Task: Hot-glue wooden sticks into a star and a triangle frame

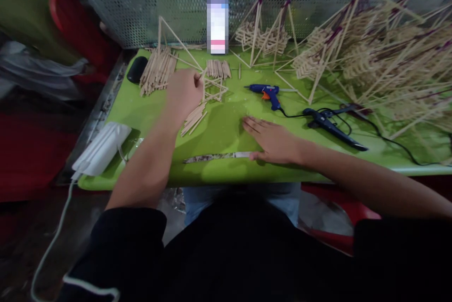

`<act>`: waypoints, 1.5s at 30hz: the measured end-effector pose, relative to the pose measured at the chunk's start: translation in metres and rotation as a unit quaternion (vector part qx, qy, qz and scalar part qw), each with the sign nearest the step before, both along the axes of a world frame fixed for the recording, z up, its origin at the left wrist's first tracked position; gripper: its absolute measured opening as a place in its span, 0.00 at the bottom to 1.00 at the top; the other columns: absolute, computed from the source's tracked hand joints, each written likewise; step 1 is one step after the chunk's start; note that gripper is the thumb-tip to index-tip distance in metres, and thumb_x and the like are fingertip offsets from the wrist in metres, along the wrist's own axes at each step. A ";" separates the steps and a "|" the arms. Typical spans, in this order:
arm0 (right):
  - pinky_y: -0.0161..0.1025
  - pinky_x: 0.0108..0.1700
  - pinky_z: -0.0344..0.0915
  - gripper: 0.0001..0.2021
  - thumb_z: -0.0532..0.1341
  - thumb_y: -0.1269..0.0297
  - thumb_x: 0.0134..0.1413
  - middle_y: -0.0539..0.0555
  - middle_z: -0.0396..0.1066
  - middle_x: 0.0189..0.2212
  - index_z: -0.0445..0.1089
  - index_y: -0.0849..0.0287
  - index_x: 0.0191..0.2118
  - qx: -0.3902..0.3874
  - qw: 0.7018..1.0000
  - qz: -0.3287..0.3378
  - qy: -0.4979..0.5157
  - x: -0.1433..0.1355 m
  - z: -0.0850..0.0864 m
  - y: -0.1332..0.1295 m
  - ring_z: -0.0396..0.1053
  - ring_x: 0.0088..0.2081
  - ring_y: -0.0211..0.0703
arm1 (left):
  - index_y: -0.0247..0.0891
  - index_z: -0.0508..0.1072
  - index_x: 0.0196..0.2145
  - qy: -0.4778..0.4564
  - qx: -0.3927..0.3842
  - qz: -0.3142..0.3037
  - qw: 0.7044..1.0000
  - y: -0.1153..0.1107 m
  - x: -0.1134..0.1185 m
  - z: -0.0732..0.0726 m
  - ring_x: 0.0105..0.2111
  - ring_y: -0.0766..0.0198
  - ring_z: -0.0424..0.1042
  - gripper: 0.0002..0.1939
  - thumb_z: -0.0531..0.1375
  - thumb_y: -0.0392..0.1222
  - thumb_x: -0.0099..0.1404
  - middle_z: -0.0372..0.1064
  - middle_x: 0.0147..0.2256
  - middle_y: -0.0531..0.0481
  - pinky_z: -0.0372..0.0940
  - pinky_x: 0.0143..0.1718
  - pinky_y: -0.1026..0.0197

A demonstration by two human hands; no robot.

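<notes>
My left hand (pixel 185 92) is closed at the left edge of a small star-shaped stick frame (pixel 216 89); what its fingers pinch is too small to name. My right hand (pixel 270 138) lies flat on the green table (pixel 219 125), fingers spread, its thumb by the end of a narrow knife-like strip (pixel 215 157). Loose sticks (pixel 193 120) lie just below my left hand, a large stick pile (pixel 158 70) behind it. Short sticks (pixel 218 69) are lined up beyond the star. A blue glue gun (pixel 266 91) rests on its side behind my right hand.
Stick structures (pixel 381 43) crowd the right side. A black stand-like tool (pixel 332 128) and a cable lie right of my right hand. A white power strip (pixel 102 149) sits at the left edge, a black object (pixel 137 69) behind it. A phone (pixel 218 27) stands against the mesh panel (pixel 141 5).
</notes>
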State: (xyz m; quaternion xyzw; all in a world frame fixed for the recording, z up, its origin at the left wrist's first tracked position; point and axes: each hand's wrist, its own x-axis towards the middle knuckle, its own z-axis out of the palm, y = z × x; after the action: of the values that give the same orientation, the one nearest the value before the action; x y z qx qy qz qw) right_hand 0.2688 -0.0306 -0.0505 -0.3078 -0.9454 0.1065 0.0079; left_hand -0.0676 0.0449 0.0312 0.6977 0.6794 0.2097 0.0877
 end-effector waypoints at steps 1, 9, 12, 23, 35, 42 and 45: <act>0.70 0.83 0.55 0.62 0.58 0.24 0.71 0.78 0.42 0.85 0.43 0.73 0.87 -0.004 1.000 0.006 0.004 0.004 0.000 -0.007 0.49 0.85 0.79 | 0.43 0.83 0.47 -0.003 0.004 -0.003 1.000 -0.001 0.000 0.000 0.48 0.47 0.77 0.16 0.55 0.47 0.81 0.83 0.45 0.41 0.72 0.56 0.45; 0.69 0.85 0.48 0.62 0.57 0.23 0.71 0.75 0.39 0.86 0.38 0.68 0.89 -0.042 0.994 0.083 0.051 -0.012 -0.005 -0.029 0.41 0.87 0.73 | 0.42 0.83 0.46 -0.018 -0.012 -0.006 1.000 -0.006 0.008 0.005 0.47 0.47 0.78 0.15 0.56 0.45 0.80 0.82 0.47 0.40 0.73 0.55 0.45; 0.67 0.84 0.53 0.61 0.57 0.23 0.71 0.72 0.43 0.86 0.40 0.65 0.89 -0.031 0.995 0.092 0.038 -0.003 -0.003 -0.032 0.46 0.86 0.72 | 0.42 0.82 0.46 -0.012 -0.023 -0.004 1.000 -0.008 0.011 0.006 0.47 0.48 0.78 0.14 0.56 0.46 0.81 0.82 0.47 0.41 0.74 0.53 0.46; 0.73 0.84 0.47 0.56 0.52 0.28 0.76 0.79 0.42 0.85 0.44 0.75 0.87 0.010 0.995 -0.093 0.035 -0.015 -0.012 -0.001 0.43 0.86 0.78 | 0.41 0.81 0.45 -0.004 -0.007 -0.015 1.000 -0.008 0.011 0.002 0.46 0.47 0.79 0.13 0.57 0.45 0.81 0.82 0.46 0.39 0.75 0.52 0.45; 0.69 0.73 0.71 0.49 0.57 0.30 0.75 0.77 0.65 0.78 0.63 0.68 0.81 0.060 0.996 -0.070 0.004 0.029 0.010 -0.047 0.68 0.76 0.78 | 0.41 0.83 0.49 -0.009 -0.026 -0.013 1.000 -0.013 0.017 0.008 0.48 0.46 0.79 0.16 0.56 0.48 0.82 0.83 0.47 0.41 0.73 0.55 0.43; 0.57 0.57 0.77 0.24 0.58 0.53 0.81 0.68 0.79 0.60 0.79 0.60 0.68 0.047 0.991 -0.125 0.028 -0.016 0.033 0.017 0.80 0.57 0.66 | 0.42 0.81 0.46 -0.013 -0.029 -0.025 0.999 -0.015 0.020 0.005 0.46 0.48 0.78 0.14 0.56 0.47 0.82 0.82 0.46 0.41 0.74 0.51 0.46; 0.51 0.53 0.74 0.17 0.63 0.57 0.77 0.62 0.80 0.55 0.85 0.56 0.59 0.020 0.996 -0.076 0.040 -0.023 0.027 0.042 0.79 0.54 0.59 | 0.43 0.80 0.44 -0.011 -0.034 -0.023 0.999 -0.015 0.022 0.006 0.46 0.48 0.79 0.12 0.57 0.45 0.81 0.82 0.45 0.42 0.73 0.51 0.47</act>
State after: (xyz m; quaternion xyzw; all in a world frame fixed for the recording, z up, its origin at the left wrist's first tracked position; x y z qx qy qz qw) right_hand 0.2458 0.0116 -0.0239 -0.3742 -0.9201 0.0990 0.0600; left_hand -0.0457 0.0295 0.0370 0.7073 0.6691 0.1919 0.1233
